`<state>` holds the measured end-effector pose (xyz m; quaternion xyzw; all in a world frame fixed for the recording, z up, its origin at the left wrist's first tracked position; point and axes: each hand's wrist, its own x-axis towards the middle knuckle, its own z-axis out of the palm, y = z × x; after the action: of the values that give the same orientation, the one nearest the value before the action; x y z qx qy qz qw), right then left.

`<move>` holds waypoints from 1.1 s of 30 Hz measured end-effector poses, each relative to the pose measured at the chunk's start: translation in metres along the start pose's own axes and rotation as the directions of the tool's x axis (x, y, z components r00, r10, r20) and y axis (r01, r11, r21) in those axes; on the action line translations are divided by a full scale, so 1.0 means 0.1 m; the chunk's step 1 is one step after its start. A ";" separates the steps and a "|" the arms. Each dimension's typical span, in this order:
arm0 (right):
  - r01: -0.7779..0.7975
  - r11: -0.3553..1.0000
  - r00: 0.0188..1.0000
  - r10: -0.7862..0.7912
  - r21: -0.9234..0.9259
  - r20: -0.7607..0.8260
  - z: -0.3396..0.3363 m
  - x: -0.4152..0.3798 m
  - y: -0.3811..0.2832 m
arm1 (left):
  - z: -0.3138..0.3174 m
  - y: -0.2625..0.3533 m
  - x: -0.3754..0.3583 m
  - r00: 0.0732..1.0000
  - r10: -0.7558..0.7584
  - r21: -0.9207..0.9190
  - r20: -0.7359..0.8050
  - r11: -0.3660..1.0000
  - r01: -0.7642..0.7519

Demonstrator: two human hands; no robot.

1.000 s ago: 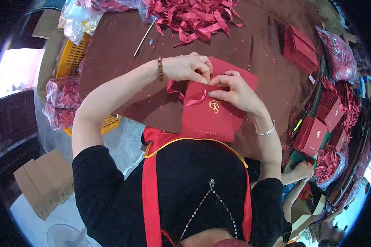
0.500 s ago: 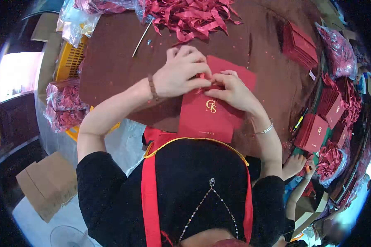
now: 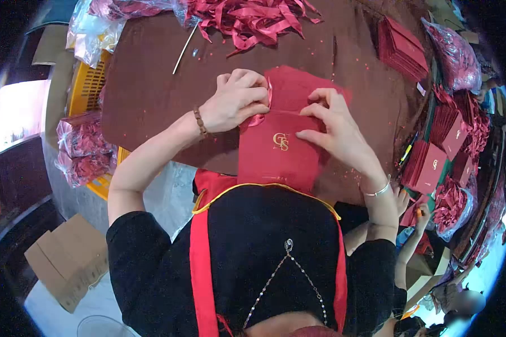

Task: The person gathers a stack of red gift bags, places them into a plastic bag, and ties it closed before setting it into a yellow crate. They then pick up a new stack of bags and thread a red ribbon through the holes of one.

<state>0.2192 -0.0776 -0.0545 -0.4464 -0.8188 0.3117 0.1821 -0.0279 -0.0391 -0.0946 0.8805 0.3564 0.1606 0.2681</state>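
A flat red gift bag with gold lettering lies on the brown-covered table, close against my body. Its upper section spreads out beyond the lettered front. At the bag's left upper edge, the closed fingers of my left hand pinch a shiny red ribbon. A second stretch of that ribbon runs up beside the fingertips. My right hand is over the bag's right side, thumb and curled fingers apart, with nothing visible between them. Whether its fingertips touch the bag is hard to tell.
Loose red ribbons are heaped at the table's far side, near a thin stick. Stacked red bags sit at the far right. More lettered stacks lie beside a co-worker's hands. A yellow crate stands left.
My hands have moved apart from the bag's middle: the left drew leftward with the ribbon, the right shifted rightward and loosened. The view has shifted slightly.
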 end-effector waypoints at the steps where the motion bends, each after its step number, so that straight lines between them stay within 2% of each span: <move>1: -0.033 0.998 0.999 0.034 0.055 -0.014 0.04 -0.03 -0.03 | 0.01 0.00 -0.01 1.000 -0.003 -0.006 0.020 1.000 0.004; 3: -0.074 0.995 0.997 0.075 0.061 -0.010 0.04 -0.06 -0.10 | 0.01 -0.01 -0.02 1.000 -0.014 -0.009 0.015 1.000 0.014; 6: -0.069 0.976 0.993 0.086 0.209 -0.077 0.12 -0.10 0.00 | 0.01 -0.05 -0.02 0.999 -0.005 -0.019 0.042 1.000 0.006; 7: -0.069 0.976 0.993 0.086 0.208 -0.077 0.13 -0.12 0.03 | 0.01 -0.05 -0.02 0.999 -0.005 -0.020 0.041 1.000 0.005; 9: -0.176 0.913 0.982 0.186 0.368 0.008 0.16 -0.14 0.08 | 0.03 -0.07 -0.03 0.995 -0.051 -0.061 0.087 0.996 0.057; 10: -0.171 0.910 0.983 0.185 0.378 0.001 0.21 -0.13 0.13 | 0.04 -0.08 -0.05 0.997 -0.049 -0.059 0.059 0.997 0.053; 12: -0.246 0.846 0.966 0.255 0.472 0.046 0.28 -0.11 0.24 | 0.09 -0.21 -0.10 0.980 -0.158 -0.108 -0.121 0.983 0.146; 13: -0.331 0.765 0.937 0.335 0.553 0.097 0.30 -0.11 0.26 | 0.04 -0.29 -0.14 0.967 -0.179 -0.075 -0.182 0.983 0.168; 14: -0.329 0.763 0.937 0.337 0.556 0.093 0.31 -0.11 0.30 | 0.06 -0.38 -0.21 0.905 -0.284 -0.135 -0.318 0.958 0.253; 15: -0.325 0.767 0.939 0.332 0.554 0.092 0.32 -0.11 0.33 | 0.03 -0.46 -0.30 0.892 -0.313 -0.052 -0.325 0.948 0.314; 17: -0.364 0.759 0.925 0.365 0.539 0.111 0.32 -0.09 0.34 | 0.03 -0.53 -0.47 0.889 -0.335 -0.028 -0.311 0.939 0.344; 18: -0.346 0.742 0.929 0.356 0.575 0.101 0.33 -0.07 0.37 | 0.05 -0.55 -0.53 0.933 -0.235 0.020 -0.274 0.968 0.250; 20: -0.361 0.681 0.919 0.375 0.637 0.120 0.33 -0.04 0.38 | 0.12 -0.45 -0.62 0.966 -0.168 0.191 -0.194 0.960 0.205; 23: -0.388 0.653 0.909 0.387 0.651 0.153 0.34 -0.03 0.42 | 0.18 -0.37 -0.65 0.975 -0.155 0.316 -0.158 0.928 0.198; 26: -0.379 0.648 0.911 0.387 0.661 0.143 0.36 -0.04 0.43 | 0.20 -0.48 -0.64 0.968 -0.127 0.256 -0.217 0.949 0.182; 29: -0.359 0.638 0.917 0.376 0.681 0.130 0.36 -0.05 0.44 | 0.16 -0.46 -0.61 0.917 -0.140 0.097 -0.374 0.977 0.188; 30: -0.365 0.649 0.916 0.379 0.667 0.133 0.35 -0.04 0.43 | 0.16 -0.45 -0.59 0.864 -0.263 -0.115 -0.429 0.965 0.236; 31: -0.373 0.660 0.914 0.382 0.652 0.136 0.35 -0.04 0.42 | 0.13 -0.42 -0.58 0.823 -0.394 -0.420 -0.409 0.882 0.213; 32: -0.369 0.647 0.913 0.385 0.667 0.132 0.37 -0.05 0.43 | 0.09 -0.38 -0.57 0.786 -0.512 -0.683 -0.347 0.712 0.162; 33: -0.368 0.646 0.913 0.386 0.668 0.130 0.38 -0.05 0.44 | 0.07 -0.42 -0.57 0.783 -0.522 -0.790 -0.339 0.610 0.064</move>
<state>0.2271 -0.0772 -0.1118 -0.5125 -0.5339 0.6143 0.2736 -0.0866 -0.0569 -0.1297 0.5347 0.4650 0.4831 0.5143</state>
